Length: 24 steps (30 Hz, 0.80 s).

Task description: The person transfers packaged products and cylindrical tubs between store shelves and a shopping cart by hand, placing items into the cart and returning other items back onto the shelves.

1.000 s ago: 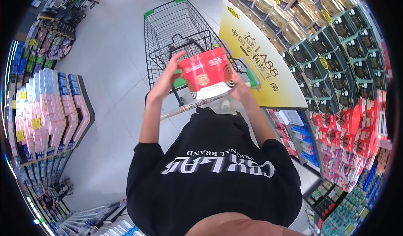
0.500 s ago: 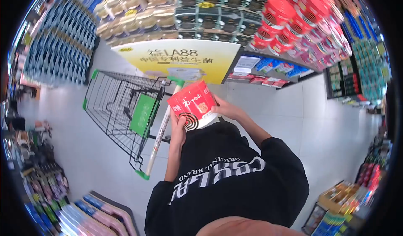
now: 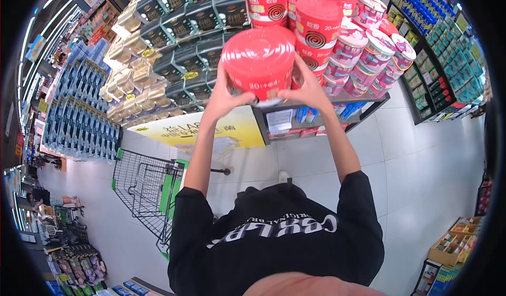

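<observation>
Both my hands hold a red tub of mosquito coils [image 3: 258, 59] out in front of me, its shiny lid facing up. My left hand [image 3: 225, 102] grips the left side, thumb near the lower front. On the opposite side my right hand [image 3: 310, 93] is wrapped round it, thumb toward the front as well. Right behind, matching red tubs [image 3: 316, 22] with a black spiral print stand stacked on the display. The held tub overlaps them in this view.
Left of the red tubs rise stacked dark green boxes [image 3: 205, 14]. Pink-and-white tubs [image 3: 379, 46] stand to the right. Below hangs a yellow sign [image 3: 195, 132] beside a lower shelf of blue packs [image 3: 308, 114]. A green-trimmed shopping cart [image 3: 139, 183] stands at my left. A person [image 3: 45, 197] is farther left.
Both hands have carried the tub from near my chest forward and up to the stacked red tubs. My view has come closer to the display, and the cart shows lower.
</observation>
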Tool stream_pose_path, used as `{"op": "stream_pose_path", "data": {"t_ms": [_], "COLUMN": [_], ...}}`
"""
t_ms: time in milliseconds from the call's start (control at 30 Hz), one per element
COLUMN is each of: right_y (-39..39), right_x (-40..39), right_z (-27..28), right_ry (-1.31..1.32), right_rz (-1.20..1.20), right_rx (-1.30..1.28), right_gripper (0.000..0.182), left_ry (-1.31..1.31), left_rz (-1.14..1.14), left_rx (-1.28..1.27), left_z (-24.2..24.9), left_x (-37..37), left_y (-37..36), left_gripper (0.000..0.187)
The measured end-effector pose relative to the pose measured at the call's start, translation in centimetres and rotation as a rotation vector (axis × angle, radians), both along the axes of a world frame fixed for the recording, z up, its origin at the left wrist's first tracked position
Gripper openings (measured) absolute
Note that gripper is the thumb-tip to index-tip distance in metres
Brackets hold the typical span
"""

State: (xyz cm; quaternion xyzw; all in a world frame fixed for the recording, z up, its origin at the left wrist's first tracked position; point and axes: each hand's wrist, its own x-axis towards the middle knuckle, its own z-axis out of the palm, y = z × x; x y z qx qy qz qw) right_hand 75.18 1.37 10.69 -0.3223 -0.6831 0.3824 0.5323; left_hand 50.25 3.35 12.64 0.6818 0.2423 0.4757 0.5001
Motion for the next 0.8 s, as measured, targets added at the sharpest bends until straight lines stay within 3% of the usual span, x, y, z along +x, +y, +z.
{"op": "stream_pose_path", "data": {"t_ms": [100,300,367,400,500,567,600,667,733,767,800], "right_y": [5.3,7.8,7.1,6.7,3.9,1.9,0.8,-3.5,-9.0,-11.7,-14.8], "right_x": [2.7,2.0,0.9,0.5,0.8,2.7,4.3,7.4,10.3,11.6,11.6], "right_z": [1.5,0.9,0.5,-0.3,-3.2,-8.4,-11.6,-17.6,-23.9,-27.3,-29.7], "right_ry": [-0.147,-0.310,-0.306,-0.342,-0.225,-0.103,-0.195,-0.288,-0.657,-0.699,-0.549], "right_rz": [-0.241,-0.625,-0.669,-0.696,-0.435,-0.208,-0.193,-0.248,-0.325,-0.326,-0.319], "right_rx": [0.194,0.158,0.209,0.285,0.116,-0.064,-0.088,-0.304,-0.407,-0.553,-0.649], "right_gripper": [0.106,0.074,0.068,0.065,0.053,0.039,0.029,0.034,0.033,0.033,0.033], "left_ry": [-0.037,0.074,0.112,0.241,0.588,0.761,0.855,0.979,1.480,1.686,1.481], "left_rz": [0.059,0.348,0.413,0.458,0.572,0.644,0.697,0.868,0.977,1.055,0.987], "left_rx": [0.082,0.196,0.177,0.285,0.548,0.456,0.404,0.234,-0.221,-0.285,-0.433], "left_z": [1.9,-1.9,-3.0,-3.5,-4.7,-7.5,-9.2,-15.8,-19.6,-22.7,-24.6], "left_x": [4.3,9.2,9.2,8.7,4.7,-0.6,-4.0,-13.8,-21.9,-24.4,-26.9], "left_y": [5.2,11.2,11.3,10.8,5.8,1.9,-0.1,-4.9,-12.6,-17.3,-21.3], "left_gripper": [0.106,0.086,0.082,0.076,0.070,0.073,0.074,0.081,0.102,0.107,0.094]}}
